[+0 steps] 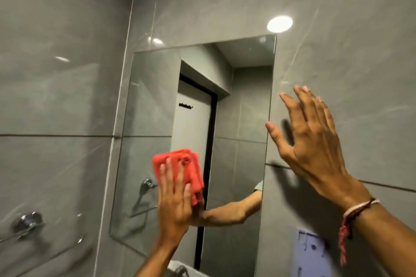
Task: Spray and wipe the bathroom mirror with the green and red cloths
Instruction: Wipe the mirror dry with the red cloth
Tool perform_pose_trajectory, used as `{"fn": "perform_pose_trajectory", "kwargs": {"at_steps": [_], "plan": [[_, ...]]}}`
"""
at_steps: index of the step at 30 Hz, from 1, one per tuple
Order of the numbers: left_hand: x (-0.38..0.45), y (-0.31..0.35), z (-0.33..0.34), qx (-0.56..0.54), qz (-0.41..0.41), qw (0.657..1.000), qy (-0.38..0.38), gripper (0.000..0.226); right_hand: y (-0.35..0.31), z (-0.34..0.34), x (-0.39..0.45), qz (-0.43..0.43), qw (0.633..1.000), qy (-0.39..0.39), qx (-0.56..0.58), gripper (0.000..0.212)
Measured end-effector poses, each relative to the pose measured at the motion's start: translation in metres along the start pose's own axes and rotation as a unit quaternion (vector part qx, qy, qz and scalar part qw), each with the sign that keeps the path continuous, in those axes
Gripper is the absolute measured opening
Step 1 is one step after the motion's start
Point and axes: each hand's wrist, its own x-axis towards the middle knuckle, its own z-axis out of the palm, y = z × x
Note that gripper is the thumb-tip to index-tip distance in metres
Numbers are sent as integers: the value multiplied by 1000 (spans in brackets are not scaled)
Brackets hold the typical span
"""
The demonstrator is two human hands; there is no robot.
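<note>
The frameless rectangular mirror [243, 105] hangs on the grey tiled wall and reflects a doorway and my forearm. My left hand [174, 200] presses a folded red cloth [189, 164] flat against the mirror's lower left part, fingers spread over it. My right hand [313, 139] is raised with fingers apart and nothing in it, against the wall tile just right of the mirror's right edge. A red and white thread band circles that wrist. No green cloth or spray bottle is in view.
A chrome towel rail bracket [27, 224] juts from the left wall. A pale purple plate [311, 252] is fixed to the wall below my right arm. A tap top [180, 271] and white basin edge show at the bottom. A ceiling light glares on the tile [279, 24].
</note>
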Motion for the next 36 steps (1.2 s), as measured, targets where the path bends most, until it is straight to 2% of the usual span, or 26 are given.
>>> {"fn": "perform_pose_trajectory", "kwargs": {"at_steps": [2, 5, 7, 9, 12, 15, 18, 21, 24, 28, 31, 33, 36], "plan": [[-56, -40, -3, -30, -163, 986, 21, 64, 0, 6, -15, 4, 1000, -13, 4, 73], [-118, -64, 3, -54, -358, 930, 63, 57, 1, 11, -35, 3, 1000, -27, 8, 73], [-138, -49, 13, -71, -437, 893, 75, 56, 2, 12, -49, 9, 999, -31, 10, 73], [-150, -14, 24, -88, -459, 882, 65, 56, 5, 11, -63, 17, 999, -32, 7, 72], [-172, 42, 38, -74, -376, 923, 44, 58, 11, 6, -75, 20, 999, -44, -5, 72], [-184, 87, 49, -26, -213, 976, 24, 67, 22, -4, -76, 12, 999, -43, -22, 73], [-153, 119, 55, 8, -52, 999, -3, 58, 34, -15, -64, 6, 999, -10, -32, 72], [-87, 145, 56, 19, 38, 999, 6, 56, 40, -27, -43, -3, 999, 24, -35, 71], [3, 169, 50, 3, 109, 994, 16, 65, 42, -40, -20, -3, 998, 57, -30, 71], [145, 211, 34, 9, 116, 992, 51, 66, 43, -55, 5, -3, 995, 95, -14, 71], [228, 249, 22, 4, 112, 992, 50, 66, 44, -63, 17, -7, 993, 118, -8, 70], [257, 268, 19, -1, 147, 988, 39, 65, 43, -67, 24, -8, 992, 127, 1, 68], [265, 276, 15, 11, 275, 961, 17, 65, 40, -68, 33, 6, 991, 126, 35, 66]]}}
